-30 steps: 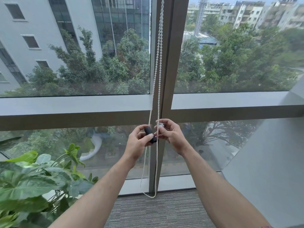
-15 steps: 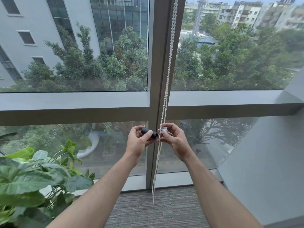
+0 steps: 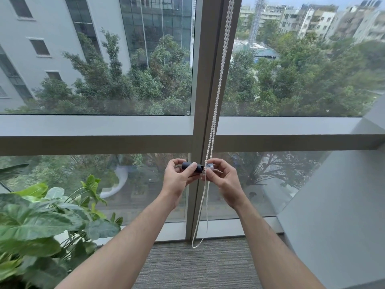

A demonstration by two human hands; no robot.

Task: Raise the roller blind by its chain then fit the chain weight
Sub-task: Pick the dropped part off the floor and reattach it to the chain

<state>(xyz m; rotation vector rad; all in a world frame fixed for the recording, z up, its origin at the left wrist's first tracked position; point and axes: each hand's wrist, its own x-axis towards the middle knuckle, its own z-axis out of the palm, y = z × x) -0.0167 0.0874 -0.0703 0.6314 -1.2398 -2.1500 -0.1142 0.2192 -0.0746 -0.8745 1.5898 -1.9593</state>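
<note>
Hands meet in front of the vertical window post point(image 3: 205, 80), at the height of the lower pane. The left hand point(image 3: 179, 180) grips a dark cylinder, the chain weight point(image 3: 192, 166), with the thumb over its top and the fingers curled behind it; the cylinder lies almost level and its open end points to the right. The right hand point(image 3: 224, 180) pinches a small white clip point(image 3: 210, 166) between thumb and fingers, just beside the open end of the weight, and the two parts are nearly touching. The white bead chain point(image 3: 218, 84) hangs from the top of the picture along the post, its two strands twisted together higher up. It passes between the two hands right at the white clip, then goes on down and ends in a loop point(image 3: 195, 244) just above the grey carpet point(image 3: 198, 265). Whether the chain sits already inside the clip, I cannot tell. At the lower left stands a green plant point(image 3: 41, 215) with wide leaves, near the left forearm. At the right a grey wall point(image 3: 343, 205) runs toward the window. Outside the glass are trees point(image 3: 125, 80) and buildings point(image 3: 52, 38).
</note>
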